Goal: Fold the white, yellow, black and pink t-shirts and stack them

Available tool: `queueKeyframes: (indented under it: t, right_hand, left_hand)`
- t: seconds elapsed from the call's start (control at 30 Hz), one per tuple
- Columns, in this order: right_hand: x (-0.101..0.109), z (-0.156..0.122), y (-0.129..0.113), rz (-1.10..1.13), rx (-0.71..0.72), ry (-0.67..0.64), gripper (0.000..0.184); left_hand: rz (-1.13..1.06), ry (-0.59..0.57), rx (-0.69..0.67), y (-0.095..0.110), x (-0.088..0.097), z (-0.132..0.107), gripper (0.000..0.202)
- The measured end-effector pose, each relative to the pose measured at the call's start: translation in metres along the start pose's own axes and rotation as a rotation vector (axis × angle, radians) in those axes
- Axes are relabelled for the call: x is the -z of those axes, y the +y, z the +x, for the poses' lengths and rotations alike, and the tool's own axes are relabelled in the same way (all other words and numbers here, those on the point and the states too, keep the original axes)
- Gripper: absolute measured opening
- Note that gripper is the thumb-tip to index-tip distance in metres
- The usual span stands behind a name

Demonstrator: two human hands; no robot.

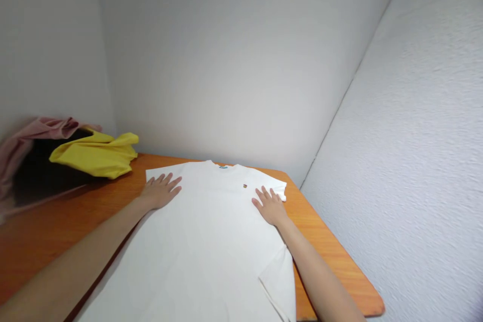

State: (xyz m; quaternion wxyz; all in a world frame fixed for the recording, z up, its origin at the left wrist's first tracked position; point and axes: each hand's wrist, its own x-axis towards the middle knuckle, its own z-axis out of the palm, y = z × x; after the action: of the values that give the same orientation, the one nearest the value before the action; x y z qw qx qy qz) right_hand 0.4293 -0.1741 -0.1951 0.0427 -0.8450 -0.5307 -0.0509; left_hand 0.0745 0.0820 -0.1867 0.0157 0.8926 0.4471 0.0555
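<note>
A white T-shirt point(211, 241) lies spread front up, its neckline toward the back wall and a small emblem on the chest. Flat on the shirt near the left sleeve rests my left hand point(160, 192), fingers spread. My right hand point(269, 205) presses on the cloth by the right sleeve, its fingers also apart. Neither hand grips anything. At the lower right, part of the shirt's side edge is folded over onto itself. The bottom hem runs out of view.
The shirt lies on an orange-brown wooden table point(320, 231) with a rounded front right corner. At the left sit a yellow cloth point(100, 156), a dark cloth point(45, 166) and a pink cloth point(45, 128) in a heap. Walls stand behind and to the right.
</note>
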Motion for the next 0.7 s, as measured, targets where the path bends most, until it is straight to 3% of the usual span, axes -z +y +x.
queueKeyframes:
  t: [0.1, 0.2, 0.3, 0.4, 0.47, 0.57, 0.7]
  right_hand:
    - [0.019, -0.009, -0.011, -0.042, 0.050, 0.142, 0.056]
    - [0.043, -0.034, -0.028, -0.046, 0.215, 0.248, 0.037]
    - [0.065, -0.077, -0.043, 0.108, 0.345, 0.136, 0.024]
    - [0.078, -0.126, -0.046, 0.259, 0.435, -0.048, 0.029]
    - [0.083, -0.153, -0.038, 0.272, 0.472, -0.097, 0.027]
    - [0.087, -0.183, -0.011, 0.219, 0.446, -0.123, 0.038]
    - [0.095, -0.216, 0.036, 0.192, 0.371, -0.135, 0.055]
  left_hand:
    - [0.035, 0.053, -0.021, 0.011, 0.011, -0.005, 0.056]
    - [0.063, 0.157, -0.119, 0.034, 0.021, -0.023, 0.055]
    - [0.068, 0.230, -0.286, 0.062, 0.022, -0.059, 0.054]
    - [-0.009, 0.167, -0.416, 0.086, 0.016, -0.104, 0.056]
    - [-0.078, 0.067, -0.439, 0.095, 0.010, -0.127, 0.058]
    - [-0.124, -0.018, -0.426, 0.095, 0.003, -0.140, 0.059]
    - [-0.090, 0.053, -0.420, 0.099, 0.009, -0.144, 0.056]
